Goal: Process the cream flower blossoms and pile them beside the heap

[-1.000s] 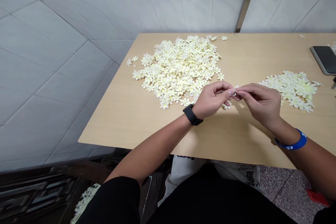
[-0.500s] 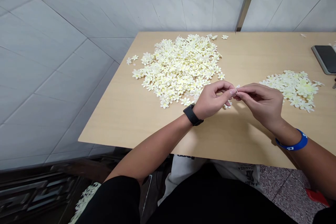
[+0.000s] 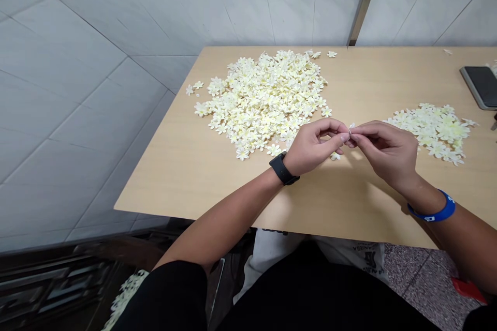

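My left hand [image 3: 316, 146] and my right hand [image 3: 390, 151] meet fingertip to fingertip above the table, both closed in a pinch. Between them is a small white flower [image 3: 352, 126], mostly hidden by the fingers; only a bit of white shows at the tips. Beyond my left hand spreads a large heap of white artificial flowers [image 3: 267, 93] with pale yellow centres. A smaller, flatter pile of similar flowers [image 3: 438, 132] lies to the right of my right hand. One loose flower [image 3: 335, 156] rests on the table under my left fingers.
The wooden table [image 3: 182, 176] stands against a tiled wall [image 3: 240, 10]. A dark phone [image 3: 481, 85] lies at its right side. Stray flowers [image 3: 194, 88] sit left of the heap. More white flowers [image 3: 126, 295] are below the table's front edge, at lower left.
Almost nothing differs. Both hands keep their pinch, with only a very slight shift of the fingertips; the whole view has drifted by a few pixels.
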Tool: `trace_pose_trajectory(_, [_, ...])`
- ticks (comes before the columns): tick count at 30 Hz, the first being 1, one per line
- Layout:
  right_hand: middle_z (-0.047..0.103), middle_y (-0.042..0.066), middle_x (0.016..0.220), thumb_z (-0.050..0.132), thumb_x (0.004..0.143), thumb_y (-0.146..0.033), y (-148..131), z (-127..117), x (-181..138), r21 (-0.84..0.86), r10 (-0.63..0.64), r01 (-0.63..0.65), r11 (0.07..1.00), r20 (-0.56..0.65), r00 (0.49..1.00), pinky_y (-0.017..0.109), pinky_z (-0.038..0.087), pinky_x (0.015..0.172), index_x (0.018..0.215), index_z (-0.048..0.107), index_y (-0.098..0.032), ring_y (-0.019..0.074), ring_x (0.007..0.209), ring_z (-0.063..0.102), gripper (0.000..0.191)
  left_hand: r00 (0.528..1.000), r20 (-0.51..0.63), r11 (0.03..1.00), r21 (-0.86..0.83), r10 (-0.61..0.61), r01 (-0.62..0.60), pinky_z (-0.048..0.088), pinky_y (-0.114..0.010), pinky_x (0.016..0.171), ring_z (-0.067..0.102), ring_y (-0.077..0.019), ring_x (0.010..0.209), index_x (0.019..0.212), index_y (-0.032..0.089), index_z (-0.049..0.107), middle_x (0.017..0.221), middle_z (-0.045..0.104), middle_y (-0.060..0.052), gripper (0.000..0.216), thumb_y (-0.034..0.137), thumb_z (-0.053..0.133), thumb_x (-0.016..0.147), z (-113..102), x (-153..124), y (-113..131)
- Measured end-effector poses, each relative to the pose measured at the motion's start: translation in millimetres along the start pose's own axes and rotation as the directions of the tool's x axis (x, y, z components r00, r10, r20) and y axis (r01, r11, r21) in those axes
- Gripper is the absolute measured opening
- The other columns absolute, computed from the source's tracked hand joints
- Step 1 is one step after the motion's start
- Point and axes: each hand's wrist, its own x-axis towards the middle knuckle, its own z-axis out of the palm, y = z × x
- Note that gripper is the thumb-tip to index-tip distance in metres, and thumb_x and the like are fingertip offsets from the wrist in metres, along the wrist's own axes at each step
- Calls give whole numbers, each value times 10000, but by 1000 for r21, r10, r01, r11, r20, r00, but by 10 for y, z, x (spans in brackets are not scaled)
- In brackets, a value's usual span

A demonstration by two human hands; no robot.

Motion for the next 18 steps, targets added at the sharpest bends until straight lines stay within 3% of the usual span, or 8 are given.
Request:
trace_pose_trajectory(9, [778, 18, 773, 718, 883, -231, -24, -1, 5, -36, 25, -25, 999, -6, 1000, 335, 617, 638, 865, 797, -267, 192, 684, 732, 89, 1000, -19, 1000, 15, -14, 15, 611, -228, 675, 712, -125, 768, 876, 132, 708, 857, 737, -62, 266, 391, 768, 854, 20, -2, 0])
trace_pose_trajectory(18, [781, 17, 758, 719, 880, -243, -23, -5, 17, -61, 53, -51, 997, 33, 998, 329, 596, 612, 846, 795, -264, 191, 667, 729, 86, 997, -76, 988, 154, 16, -4, 567, -183, 576, 665, -107, 728, 857, 135, 694, 855, 720, -52, 158, 293, 699, 861, 11, -2, -30])
